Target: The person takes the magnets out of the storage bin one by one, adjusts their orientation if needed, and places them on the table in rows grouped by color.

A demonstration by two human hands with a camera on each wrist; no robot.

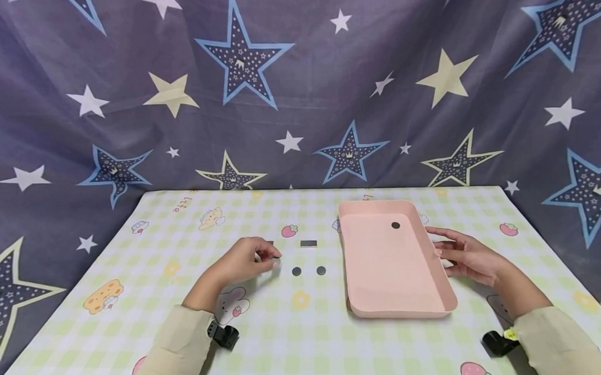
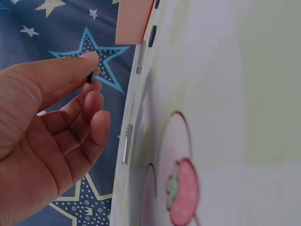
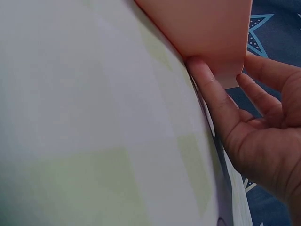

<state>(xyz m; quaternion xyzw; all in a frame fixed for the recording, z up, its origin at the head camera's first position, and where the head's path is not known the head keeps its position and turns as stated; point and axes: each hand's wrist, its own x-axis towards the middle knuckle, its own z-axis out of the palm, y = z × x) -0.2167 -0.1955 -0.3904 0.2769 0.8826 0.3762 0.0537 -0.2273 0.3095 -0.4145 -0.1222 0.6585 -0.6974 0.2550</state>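
Observation:
My left hand is raised just above the table, left of the tray. Between thumb and fingertips it pinches a small dark disc, seen edge-on in the left wrist view. On the cloth to its right lie two black discs, a left one and a right one. Behind them is a dark rectangular piece; another is partly hidden by the left hand. A pink tray holds one black disc. My right hand touches the tray's right wall with extended fingers and thumb.
A green-and-white checked cloth with cartoon prints covers the table. Behind it hangs a dark curtain patterned with stars. Each wrist wears a small black camera, the left one and the right one.

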